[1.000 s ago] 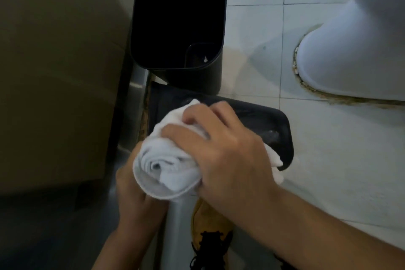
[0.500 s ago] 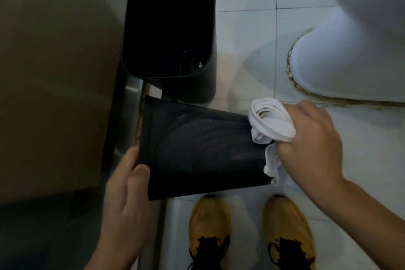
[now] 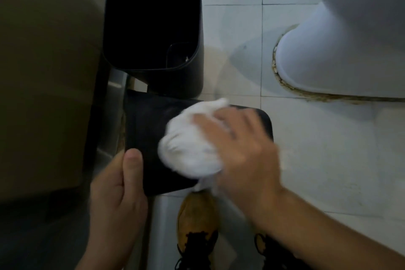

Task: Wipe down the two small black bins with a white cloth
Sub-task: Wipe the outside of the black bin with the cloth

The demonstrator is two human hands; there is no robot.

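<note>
A small black bin (image 3: 146, 129) lies on its side in front of me. My left hand (image 3: 118, 193) grips its near left corner, thumb on the upper face. My right hand (image 3: 243, 149) holds a bunched white cloth (image 3: 188, 144) and presses it onto the bin's upper side, near the middle; hand and cloth are motion-blurred. A second black bin (image 3: 153, 22) stands upright on the floor just behind, its open top towards me and its inside dark.
White tiled floor (image 3: 236, 50) runs to the right. A white toilet base (image 3: 328, 57) with a stained seal sits at the upper right. A brown wall or cabinet (image 3: 43, 72) fills the left. My yellow shoes (image 3: 197, 226) stand below the held bin.
My right hand swept the cloth from the bin's left part out past its right end, and has now come back leftward onto the middle. My left hand keeps its grip.
</note>
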